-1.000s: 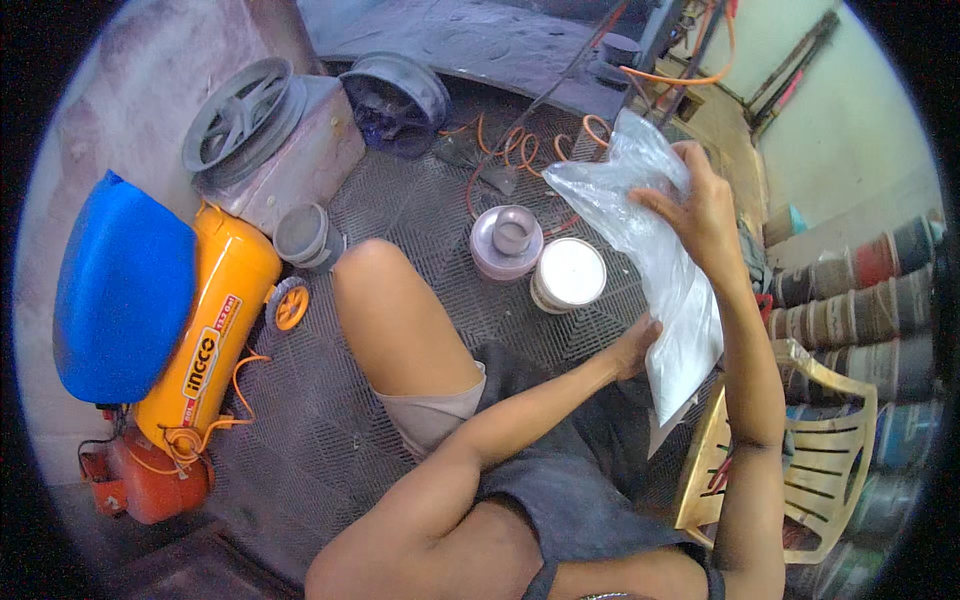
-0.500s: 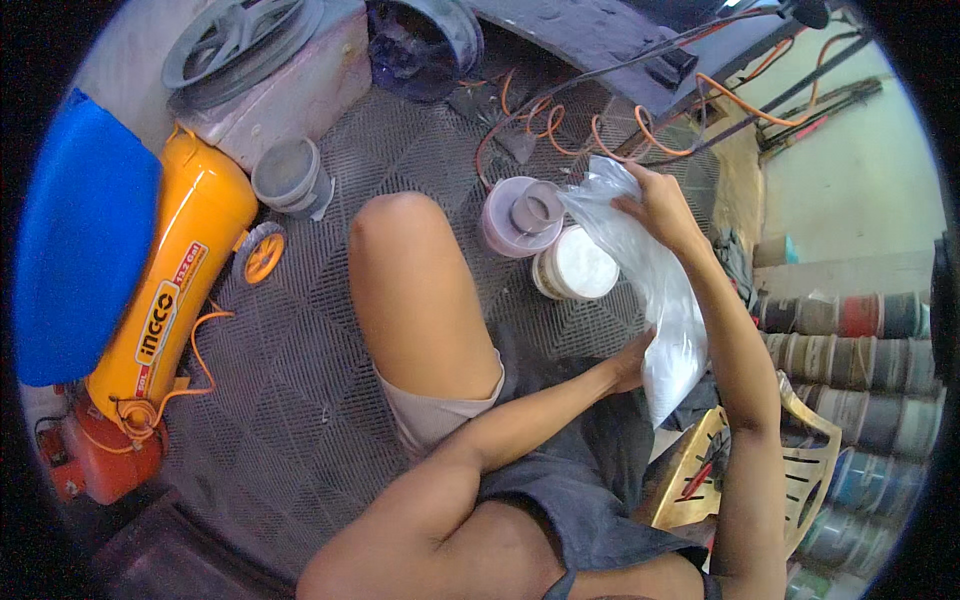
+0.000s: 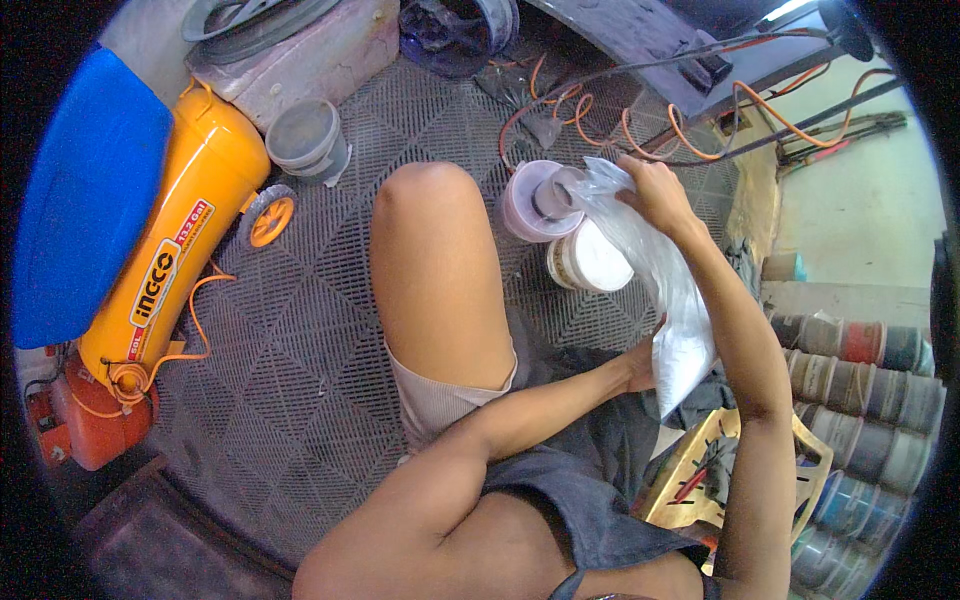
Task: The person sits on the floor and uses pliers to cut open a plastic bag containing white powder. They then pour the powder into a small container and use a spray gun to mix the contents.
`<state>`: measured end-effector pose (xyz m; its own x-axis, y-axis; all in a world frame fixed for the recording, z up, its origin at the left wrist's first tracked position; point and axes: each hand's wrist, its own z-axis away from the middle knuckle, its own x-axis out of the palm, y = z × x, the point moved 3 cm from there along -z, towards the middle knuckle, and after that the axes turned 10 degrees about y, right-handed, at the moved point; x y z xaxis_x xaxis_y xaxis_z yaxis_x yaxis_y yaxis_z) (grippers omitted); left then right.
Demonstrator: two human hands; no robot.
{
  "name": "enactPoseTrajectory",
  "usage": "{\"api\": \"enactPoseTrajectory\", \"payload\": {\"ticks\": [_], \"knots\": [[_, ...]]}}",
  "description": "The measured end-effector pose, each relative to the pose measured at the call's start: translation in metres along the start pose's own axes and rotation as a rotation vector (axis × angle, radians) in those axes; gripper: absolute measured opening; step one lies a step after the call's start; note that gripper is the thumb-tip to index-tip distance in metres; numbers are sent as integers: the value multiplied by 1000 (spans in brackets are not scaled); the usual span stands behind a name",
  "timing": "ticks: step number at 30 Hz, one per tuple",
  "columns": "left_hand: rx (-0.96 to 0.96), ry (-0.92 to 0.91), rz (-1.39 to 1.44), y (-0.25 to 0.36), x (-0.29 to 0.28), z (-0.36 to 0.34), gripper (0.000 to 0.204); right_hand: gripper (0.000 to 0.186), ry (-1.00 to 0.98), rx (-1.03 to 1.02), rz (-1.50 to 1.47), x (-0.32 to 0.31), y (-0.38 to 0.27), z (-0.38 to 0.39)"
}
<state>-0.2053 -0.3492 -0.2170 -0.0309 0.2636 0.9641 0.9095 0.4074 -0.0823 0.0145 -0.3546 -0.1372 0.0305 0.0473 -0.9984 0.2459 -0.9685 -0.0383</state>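
A clear plastic bag (image 3: 655, 255) slants between my hands, with white material gathered in its lower end. My right hand (image 3: 655, 192) grips it near the upper end, fingers closed. Below, my left hand (image 3: 643, 366) is closed round the lower part, its fingers mostly hidden behind the plastic. The bag's upper end hangs close to a translucent cup (image 3: 556, 197) standing on the lid of a pinkish tub (image 3: 522, 215). I cannot tell whether bag and cup touch. Beside the tub stands a white-topped round container (image 3: 602, 258).
A yellow air tank (image 3: 165, 230) with a blue panel (image 3: 85, 190) stands at left, near a grey-lidded bucket (image 3: 303, 138). A coiled orange hose (image 3: 690, 145) hangs at the far side. On the right are a cream plastic chair (image 3: 690, 490) and stacked cans (image 3: 860, 385).
The whole view has shifted a little, so most things sit slightly further right and higher. Both hands keep their hold on the bag, which hangs at nearly the same slant.
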Motion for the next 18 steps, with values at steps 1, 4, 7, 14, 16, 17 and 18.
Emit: {"api": "enactPoseTrajectory", "payload": {"ticks": [1, 4, 7, 14, 16, 17, 18], "knots": [[7, 16, -35, 1, 1, 1, 74, 42, 3, -17, 10, -1, -2, -1], [2, 19, -35, 0, 2, 0, 68, 40, -43, -7, 38, -1, -5, -2], [-11, 130, 141, -5, -21, -6, 60, 37, -24, -19, 51, 1, -16, -11], [-22, 128, 94, -11, -17, -12, 68, 37, -32, -42, 40, 0, -10, -8], [-36, 126, 158, -14, -18, -11, 67, 37, -40, -31, 44, 1, -8, -7], [-47, 142, 182, -15, -15, -11, 64, 37, -47, -28, 47, 2, -6, -5], [-59, 159, 206, -16, -12, -10, 62, 37, -54, -25, 50, 2, -3, -3]]}}
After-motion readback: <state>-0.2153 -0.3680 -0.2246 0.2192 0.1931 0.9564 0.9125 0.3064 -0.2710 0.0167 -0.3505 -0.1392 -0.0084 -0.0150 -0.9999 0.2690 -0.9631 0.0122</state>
